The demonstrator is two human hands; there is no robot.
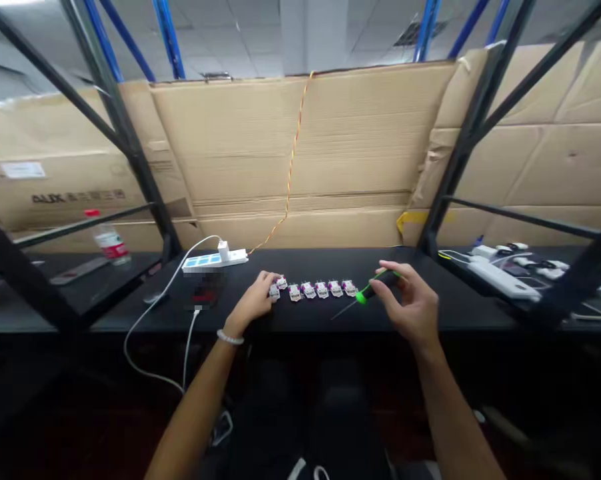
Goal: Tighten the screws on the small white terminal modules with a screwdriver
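Small white parts with purple edges, among them one near the middle [322, 290], lie in a short row on the black table [300, 320]. My left hand [254, 303] is at the left end of this row, its fingers bent around a white part [274, 292]. Another white part [281, 283] lies right by those fingertips. In my right hand [411, 300] is a screwdriver [384, 279] with a black and green handle, gripped between thumb and fingers. Its thin shaft points down and left, just in front of the row's right end.
A white power strip [215, 260] with a plugged-in charger and white cables lies at the back left. Dark rack posts [448, 160] flank the workplace, with cardboard [350, 147] behind. On the right are more power strips [503, 277]; a bottle [111, 243] stands left.
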